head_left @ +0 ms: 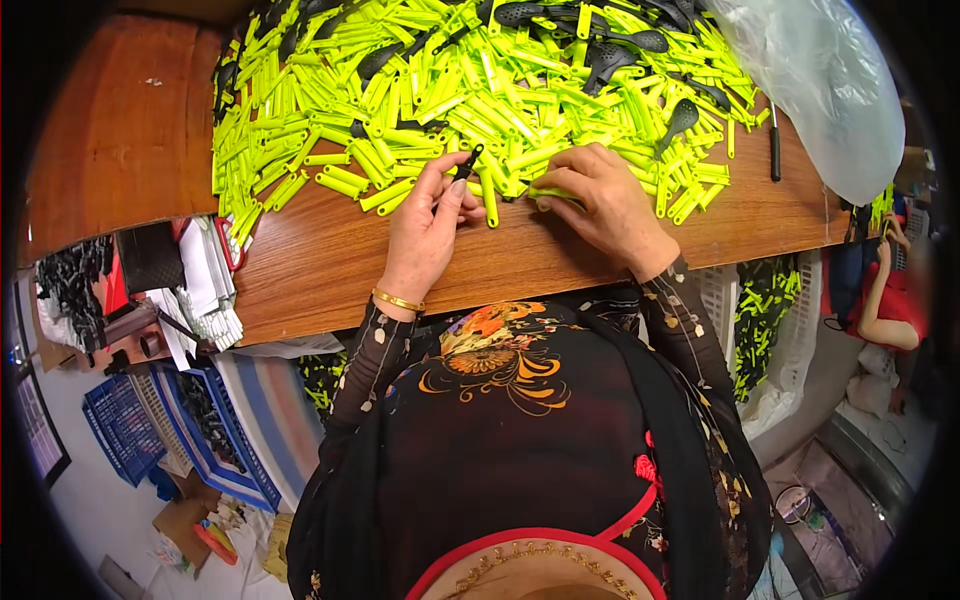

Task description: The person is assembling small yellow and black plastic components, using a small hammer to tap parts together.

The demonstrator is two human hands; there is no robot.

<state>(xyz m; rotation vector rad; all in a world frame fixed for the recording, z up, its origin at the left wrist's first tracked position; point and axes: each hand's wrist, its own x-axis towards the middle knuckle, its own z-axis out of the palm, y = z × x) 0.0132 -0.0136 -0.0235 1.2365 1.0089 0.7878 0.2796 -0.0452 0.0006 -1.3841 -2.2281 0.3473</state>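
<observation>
Head view: right hand (600, 200) half hides a yellow-green handle (553, 193) (pinched); left hand (432, 222) pinches a black spoon stem (467, 162) at 1 o'clock.

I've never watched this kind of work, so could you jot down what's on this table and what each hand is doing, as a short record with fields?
Surface: wooden table
Main pile: yellow-green plastic sleeves, heaped across the far side
Mixed in: black slotted spoon heads
Left hand: pinches a small black piece at the pile's edge
Right hand: fingers pressed on one sleeve on the table
Right edge: clear plastic bag, black rod
Wrist: gold bangle on the left
</observation>
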